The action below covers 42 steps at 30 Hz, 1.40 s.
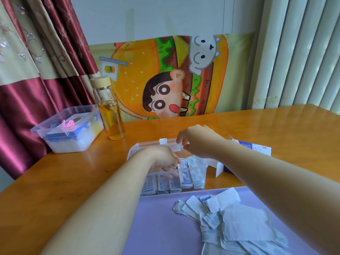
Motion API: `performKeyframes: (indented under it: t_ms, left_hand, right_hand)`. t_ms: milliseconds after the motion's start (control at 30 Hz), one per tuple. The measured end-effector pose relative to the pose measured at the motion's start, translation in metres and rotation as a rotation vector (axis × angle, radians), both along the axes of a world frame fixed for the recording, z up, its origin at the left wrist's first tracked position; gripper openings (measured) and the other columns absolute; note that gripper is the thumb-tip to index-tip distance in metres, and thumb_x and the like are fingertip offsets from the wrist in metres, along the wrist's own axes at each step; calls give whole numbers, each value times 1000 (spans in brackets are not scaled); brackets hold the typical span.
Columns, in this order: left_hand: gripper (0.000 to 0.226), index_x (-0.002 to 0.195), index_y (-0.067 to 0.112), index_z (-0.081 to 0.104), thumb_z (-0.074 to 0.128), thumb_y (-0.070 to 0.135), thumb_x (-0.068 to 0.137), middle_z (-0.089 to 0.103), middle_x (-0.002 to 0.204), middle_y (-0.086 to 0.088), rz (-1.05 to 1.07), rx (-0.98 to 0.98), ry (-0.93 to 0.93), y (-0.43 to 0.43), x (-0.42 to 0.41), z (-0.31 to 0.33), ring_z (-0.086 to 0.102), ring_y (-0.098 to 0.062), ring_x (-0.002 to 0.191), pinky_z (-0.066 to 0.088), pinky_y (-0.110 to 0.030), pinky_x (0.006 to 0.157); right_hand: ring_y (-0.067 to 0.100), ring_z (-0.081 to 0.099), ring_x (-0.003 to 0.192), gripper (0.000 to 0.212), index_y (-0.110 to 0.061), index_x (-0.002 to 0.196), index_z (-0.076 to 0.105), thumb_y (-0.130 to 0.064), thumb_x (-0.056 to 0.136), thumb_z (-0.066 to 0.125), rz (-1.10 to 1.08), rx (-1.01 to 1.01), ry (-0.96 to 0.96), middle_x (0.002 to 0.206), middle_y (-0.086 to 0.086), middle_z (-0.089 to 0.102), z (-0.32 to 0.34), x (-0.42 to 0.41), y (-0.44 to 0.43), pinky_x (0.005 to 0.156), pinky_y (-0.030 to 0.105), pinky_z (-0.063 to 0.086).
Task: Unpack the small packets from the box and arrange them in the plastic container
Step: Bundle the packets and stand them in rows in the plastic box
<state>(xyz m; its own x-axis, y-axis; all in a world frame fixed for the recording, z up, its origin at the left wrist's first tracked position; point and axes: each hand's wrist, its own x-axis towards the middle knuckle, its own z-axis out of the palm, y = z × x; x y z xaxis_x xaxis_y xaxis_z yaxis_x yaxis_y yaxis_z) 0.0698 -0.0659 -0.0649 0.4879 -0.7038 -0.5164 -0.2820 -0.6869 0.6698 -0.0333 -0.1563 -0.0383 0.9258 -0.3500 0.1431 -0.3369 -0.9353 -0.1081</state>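
A clear plastic container (199,171) stands at mid-table with its lid (150,144) raised at the back. Several small white-and-blue packets (185,178) stand upright in a row inside it. My left hand (165,160) is down in the container, fingers curled against the packets at the row's left part. My right hand (195,138) is over the lid's far right edge, fingers curled at a clip there. The white and purple box (253,147) lies open to the right, behind my right forearm. Several loose packets (237,219) lie on the purple mat (161,227).
A glass bottle (109,109) with yellow liquid stands at the back left. Beside it sits a second clear tub (70,129) of blue and white items. A cartoon cloth hangs behind the wooden table (276,129); a curtain is on the left.
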Motion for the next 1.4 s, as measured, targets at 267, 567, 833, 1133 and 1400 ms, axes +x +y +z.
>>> performKeyframes:
  t_ms: [267,567,833,1133,1400]
  left_hand:
    - [32,123,0,53,37,13,98,62,113,-14,-68,139,-270,-6,-13,14,67,-23,99,54,-37,89]
    - [15,96,24,60,46,17,95,62,99,4,-69,-356,-799,40,-62,31,59,-15,89,48,-29,70]
    - [36,124,32,56,59,27,89,57,125,13,-591,-308,-695,85,-135,-27,51,-8,116,39,-18,92]
    - [57,148,38,20,40,48,96,6,160,7,-588,-80,-769,110,-157,-65,10,-15,146,16,-34,117]
    - [61,148,36,18,47,42,95,13,158,10,-505,-146,-729,129,-168,-60,18,-14,143,19,-31,116]
  right_hand:
    - [18,58,104,32,-26,117,61,-8,94,49,-40,84,-42,110,-6,67,-2,-22,0,99,37,41]
    - [17,62,82,12,-16,91,70,-20,88,59,-51,180,-173,86,-4,67,9,-87,21,76,31,52]
    - [19,45,124,71,-27,139,39,-47,78,69,-12,97,429,137,-4,45,-30,-163,52,100,31,39]
    - [15,56,102,36,-32,124,55,-39,89,57,-51,45,257,119,-6,61,-69,-193,53,82,25,46]
    - [20,58,93,35,-24,126,53,-23,91,49,-89,4,77,114,2,63,-75,-197,72,74,28,49]
